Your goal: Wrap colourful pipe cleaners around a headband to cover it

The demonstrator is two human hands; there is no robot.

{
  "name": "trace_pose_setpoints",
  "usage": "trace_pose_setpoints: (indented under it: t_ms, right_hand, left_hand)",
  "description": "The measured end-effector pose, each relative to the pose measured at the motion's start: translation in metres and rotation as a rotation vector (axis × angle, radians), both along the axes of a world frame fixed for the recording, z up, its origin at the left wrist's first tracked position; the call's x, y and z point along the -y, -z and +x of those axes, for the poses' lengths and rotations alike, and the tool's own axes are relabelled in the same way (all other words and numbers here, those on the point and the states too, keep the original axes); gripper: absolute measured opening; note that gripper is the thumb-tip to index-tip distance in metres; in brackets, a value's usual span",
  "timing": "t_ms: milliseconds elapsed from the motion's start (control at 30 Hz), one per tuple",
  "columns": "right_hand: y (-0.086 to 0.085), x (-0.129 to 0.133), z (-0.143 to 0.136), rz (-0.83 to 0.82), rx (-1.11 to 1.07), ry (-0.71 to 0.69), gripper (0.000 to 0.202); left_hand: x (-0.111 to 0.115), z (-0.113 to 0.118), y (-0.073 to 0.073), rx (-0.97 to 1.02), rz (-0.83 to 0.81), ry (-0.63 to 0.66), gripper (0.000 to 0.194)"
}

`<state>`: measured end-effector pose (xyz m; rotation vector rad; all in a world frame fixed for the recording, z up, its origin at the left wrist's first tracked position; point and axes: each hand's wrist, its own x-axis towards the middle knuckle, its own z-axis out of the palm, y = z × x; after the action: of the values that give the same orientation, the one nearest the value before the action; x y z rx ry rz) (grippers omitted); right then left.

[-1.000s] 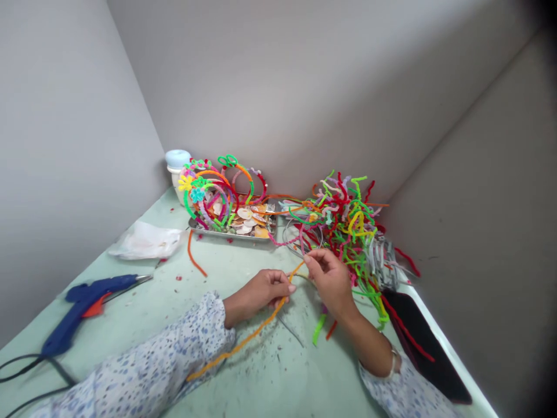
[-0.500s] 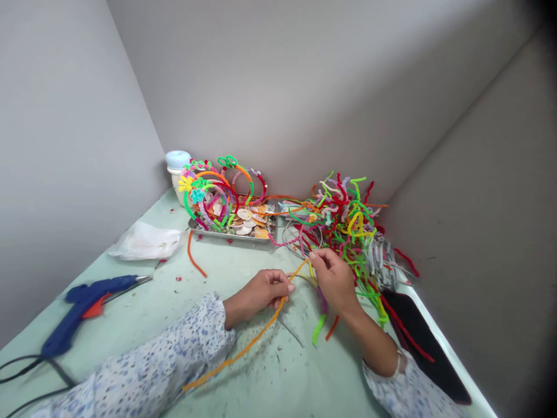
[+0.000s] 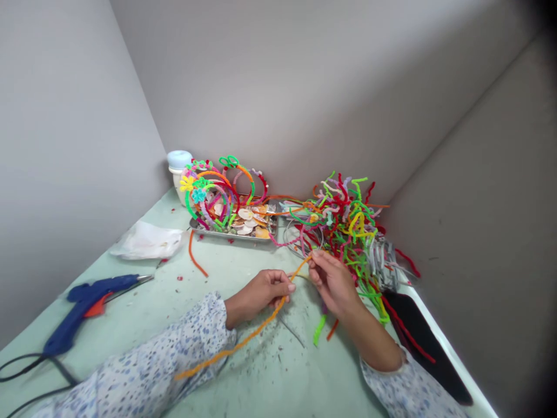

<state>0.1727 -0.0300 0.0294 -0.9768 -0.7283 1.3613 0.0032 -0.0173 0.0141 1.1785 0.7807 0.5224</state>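
An orange pipe cleaner (image 3: 248, 339) stretches between my hands. My left hand (image 3: 264, 290) pinches it between thumb and fingers partway along, and its long free end trails down over my left sleeve. At the upper end my right hand (image 3: 333, 281) pinches the tip, fingers curled. A thin strip, partly hidden, passes behind my fingers. Below my right hand lie a bright green pipe cleaner piece (image 3: 319, 331) and a short orange-red piece (image 3: 333, 329).
A blue glue gun (image 3: 82, 307) lies at left beside a white plastic bag (image 3: 150, 241). Behind stand a metal tray (image 3: 235, 237) with decorated headbands (image 3: 250, 180) and a lidded cup (image 3: 179, 159). To the right are a pipe cleaner heap (image 3: 352, 226) and a black flat object (image 3: 429, 348).
The free end of the orange pipe cleaner has swung slightly left and up. My right hand has turned a little, still pinching the tip; my left hand is almost still.
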Motion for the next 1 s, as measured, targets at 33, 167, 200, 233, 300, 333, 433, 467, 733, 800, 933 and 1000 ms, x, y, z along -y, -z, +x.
trace_pose_setpoints:
  t_ms: [33, 167, 200, 233, 300, 333, 433, 467, 733, 800, 933, 1000]
  right_hand:
    - [0.000, 0.000, 0.000, 0.010, 0.039, 0.010, 0.018]
    - [0.002, -0.001, 0.002, 0.035, 0.153, 0.010, 0.022]
    - [0.002, -0.002, 0.003, 0.036, 0.163, 0.007, 0.022]
    - [0.003, -0.002, 0.004, 0.034, 0.164, 0.004, 0.021]
    - [0.005, -0.003, 0.006, 0.025, 0.140, -0.009, 0.019]
    - [0.006, -0.003, 0.007, 0.019, 0.120, -0.016, 0.018]
    - [0.008, -0.004, 0.006, 0.002, 0.055, -0.014, 0.018]
    - [0.009, -0.004, 0.005, -0.004, 0.030, -0.006, 0.018]
    - [0.010, -0.003, 0.003, -0.002, 0.020, -0.043, 0.019]
    - [0.008, -0.001, 0.004, 0.024, 0.088, -0.072, 0.022]
    - [0.007, 0.000, 0.003, 0.072, 0.274, -0.072, 0.026]
    - [0.008, 0.000, 0.003, 0.088, 0.338, -0.057, 0.025]
  left_hand:
    - [0.000, 0.000, 0.000, 0.008, -0.008, 0.002, 0.026]
    - [-0.001, -0.001, 0.003, 0.029, -0.016, 0.022, 0.027]
    - [-0.001, -0.001, 0.004, 0.029, -0.014, 0.030, 0.027]
    - [-0.002, -0.002, 0.004, 0.028, -0.012, 0.036, 0.027]
    - [-0.002, -0.002, 0.005, 0.023, -0.007, 0.042, 0.027]
    - [-0.002, -0.002, 0.006, 0.021, -0.004, 0.042, 0.027]
    - [-0.002, -0.002, 0.006, 0.021, -0.002, 0.040, 0.027]
    - [-0.002, -0.002, 0.006, 0.022, -0.006, 0.040, 0.027]
    - [-0.003, -0.003, 0.001, -0.001, -0.069, 0.056, 0.030]
    - [-0.004, -0.004, -0.001, 0.001, -0.074, 0.065, 0.030]
    - [-0.005, -0.004, -0.003, -0.015, -0.076, 0.069, 0.033]
    - [-0.004, -0.004, -0.002, -0.013, -0.071, 0.070, 0.033]
